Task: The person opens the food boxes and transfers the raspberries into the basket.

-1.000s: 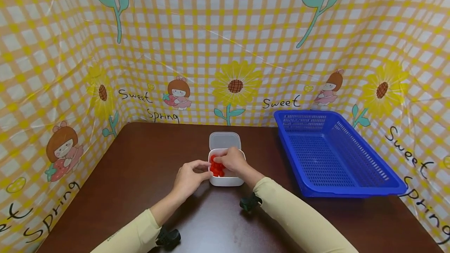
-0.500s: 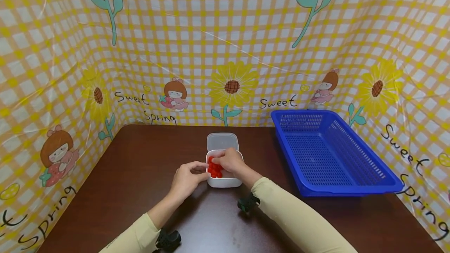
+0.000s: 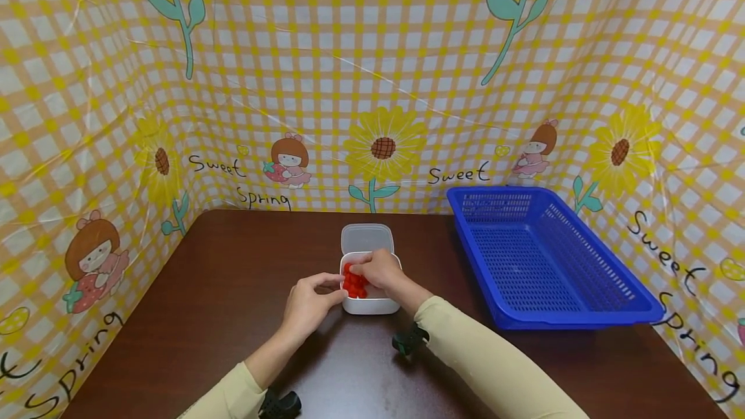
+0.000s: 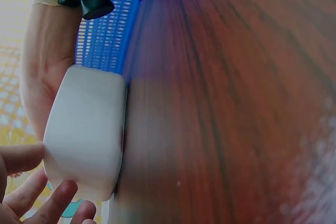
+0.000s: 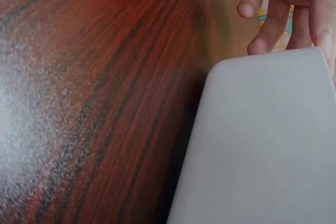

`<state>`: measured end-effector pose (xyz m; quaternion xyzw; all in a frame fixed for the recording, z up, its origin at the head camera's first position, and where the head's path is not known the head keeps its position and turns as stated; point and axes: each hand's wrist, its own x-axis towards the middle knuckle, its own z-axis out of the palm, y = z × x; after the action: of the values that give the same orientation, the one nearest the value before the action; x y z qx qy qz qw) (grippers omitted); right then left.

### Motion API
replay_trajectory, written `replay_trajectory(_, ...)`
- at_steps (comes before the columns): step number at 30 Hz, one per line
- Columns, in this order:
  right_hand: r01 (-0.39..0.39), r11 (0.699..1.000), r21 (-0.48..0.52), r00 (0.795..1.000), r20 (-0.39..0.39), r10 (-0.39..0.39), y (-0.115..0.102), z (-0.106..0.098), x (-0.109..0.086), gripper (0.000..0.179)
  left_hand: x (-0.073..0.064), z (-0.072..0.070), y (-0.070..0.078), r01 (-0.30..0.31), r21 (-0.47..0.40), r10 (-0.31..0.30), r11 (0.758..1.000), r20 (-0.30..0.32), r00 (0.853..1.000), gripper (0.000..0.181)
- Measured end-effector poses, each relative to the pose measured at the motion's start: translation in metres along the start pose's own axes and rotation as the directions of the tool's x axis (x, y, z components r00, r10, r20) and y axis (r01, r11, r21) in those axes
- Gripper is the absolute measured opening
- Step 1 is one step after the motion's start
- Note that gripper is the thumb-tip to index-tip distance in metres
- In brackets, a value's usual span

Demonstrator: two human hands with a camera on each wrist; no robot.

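red pieces point(image 3: 356, 286) | in white box point(image 3: 371, 306) | between left hand point(image 3: 308, 302) and right hand point(image 3: 381, 270)

the white box point(image 3: 371, 306) hides the red pieces point(image 3: 356, 288) from both wrist views.

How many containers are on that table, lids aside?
2: a white box in the middle, with the right hand in it, and a blue basket on the right. No others show.
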<state>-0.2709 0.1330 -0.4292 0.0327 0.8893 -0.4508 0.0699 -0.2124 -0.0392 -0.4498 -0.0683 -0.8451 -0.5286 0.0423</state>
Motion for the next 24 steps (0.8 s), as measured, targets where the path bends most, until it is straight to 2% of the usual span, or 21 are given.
replay_trajectory(14, -0.036, 0.999, -0.011, 0.999, -0.004, 0.036, -0.0003, -0.0001, 0.0024, 0.020, 0.0024, -0.0002, -0.0002, -0.016, 0.028, 0.015, 0.999, 0.016, 1.000, 0.025)
replay_trajectory(24, -0.057, 0.998, 0.022, 0.998, 0.006, 0.057, -0.0053, 0.0006, 0.0008, 0.020, 0.0035, -0.0028, 0.0003, -0.020, 0.026, 0.019, 0.999, 0.017, 1.000, 0.024)
